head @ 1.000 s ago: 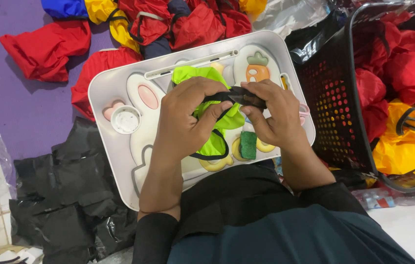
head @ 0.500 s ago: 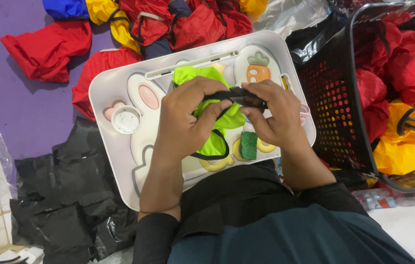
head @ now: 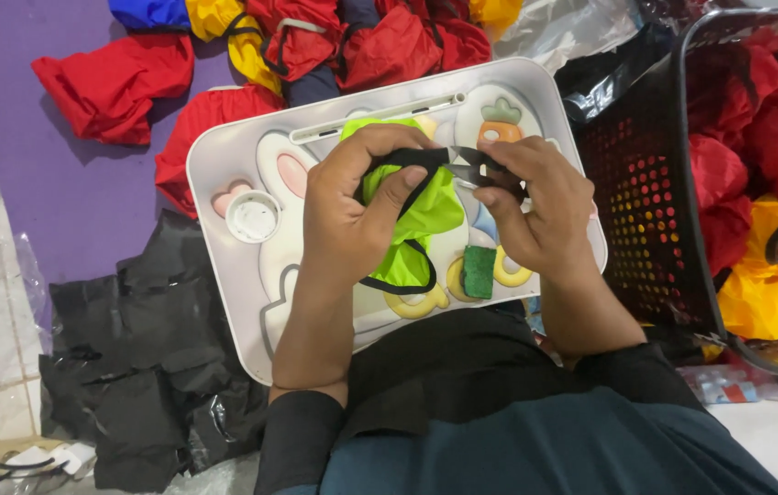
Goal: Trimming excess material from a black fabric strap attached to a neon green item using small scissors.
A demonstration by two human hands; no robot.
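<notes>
Lime-green cloth pouch (head: 416, 215), black-trimmed, bunched under left hand (head: 357, 206) and pinched at its black strap (head: 425, 158) by right hand (head: 535, 206) above white tray (head: 224, 165); strap likely to slip if either pinch loosens.

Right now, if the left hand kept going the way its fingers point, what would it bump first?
Probably the right hand: the left hand points right along the black strap both pinch over the green cloth.

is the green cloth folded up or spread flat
Bunched, not flat: the green cloth hangs crumpled between the left hand and right hand over the white tray.
</notes>
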